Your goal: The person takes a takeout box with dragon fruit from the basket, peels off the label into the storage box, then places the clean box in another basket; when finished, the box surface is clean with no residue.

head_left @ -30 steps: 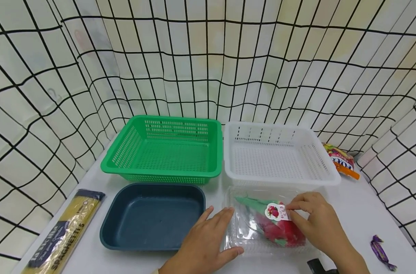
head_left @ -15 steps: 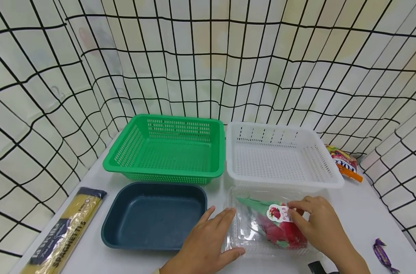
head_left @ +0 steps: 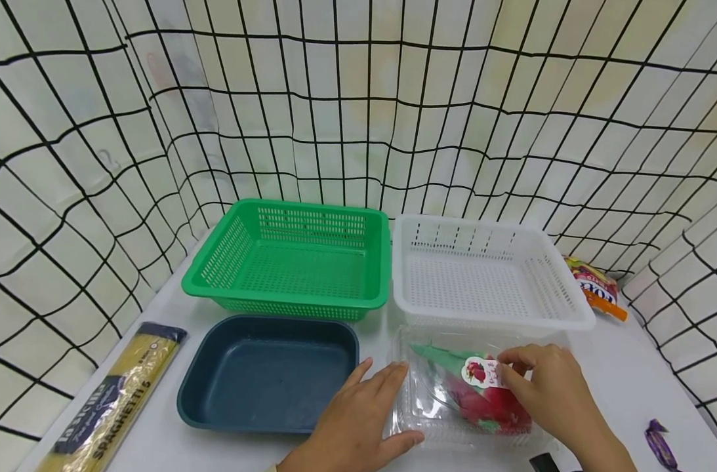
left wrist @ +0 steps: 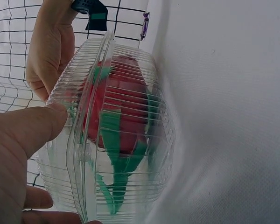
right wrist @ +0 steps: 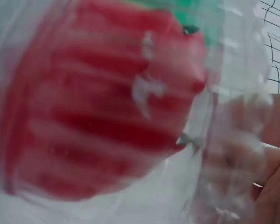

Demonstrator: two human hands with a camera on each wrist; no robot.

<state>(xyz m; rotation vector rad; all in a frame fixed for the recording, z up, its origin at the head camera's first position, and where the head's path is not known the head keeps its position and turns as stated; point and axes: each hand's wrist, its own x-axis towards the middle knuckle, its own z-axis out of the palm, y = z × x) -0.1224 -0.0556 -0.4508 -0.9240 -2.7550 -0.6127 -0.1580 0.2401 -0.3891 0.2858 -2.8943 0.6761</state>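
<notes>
A clear plastic clamshell box [head_left: 426,403] lies on the white table at front right in the head view. Through its lid shows a red thing with green pointed parts [head_left: 491,406]. The label [head_left: 479,372] on top is white with a red picture. My right hand [head_left: 555,387] pinches this label's right end between thumb and forefinger. Spread fingers of my left hand [head_left: 358,419] rest along the box's left side. In the left wrist view, the left thumb [left wrist: 49,121] touches the lid above the ribbed rim. The right wrist view shows the red thing blurred through plastic.
A dark blue tray [head_left: 269,419] stands left of the box. Behind are a green basket [head_left: 287,305] and a white basket [head_left: 494,314]. A spaghetti pack [head_left: 119,393] lies far left, with a snack bag [head_left: 597,288] and purple candy [head_left: 659,446] at right. Black netting [head_left: 370,98] surrounds the table.
The head view has shifted slightly, moving everything a little right and down in it. Both hands keep nearly the same places, the right still at the label's end.
</notes>
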